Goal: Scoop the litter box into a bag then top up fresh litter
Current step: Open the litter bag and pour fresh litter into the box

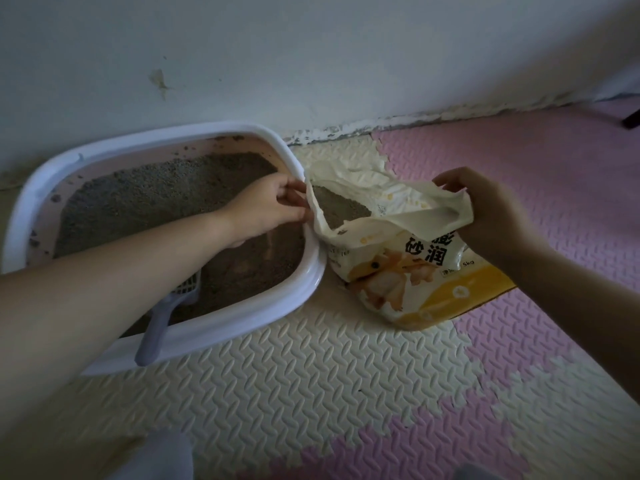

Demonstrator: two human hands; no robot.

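A white-rimmed litter box (214,325) stands on the floor against the wall, filled with grey litter (145,195). A pale lilac scoop (162,323) lies inside it, its handle sticking out over the near rim. Right of the box sits a cream and yellow litter bag (408,271), its mouth open and grey litter showing inside. My left hand (266,206) reaches over the box and pinches the left edge of the bag's mouth. The mouth's right edge is gripped by my right hand (485,213).
Cream and pink foam mat tiles (311,375) cover the floor. A white wall (311,57) runs behind the box and bag. A dark object (632,119) shows at the far right edge. Pale cloth (162,459) shows at the bottom.
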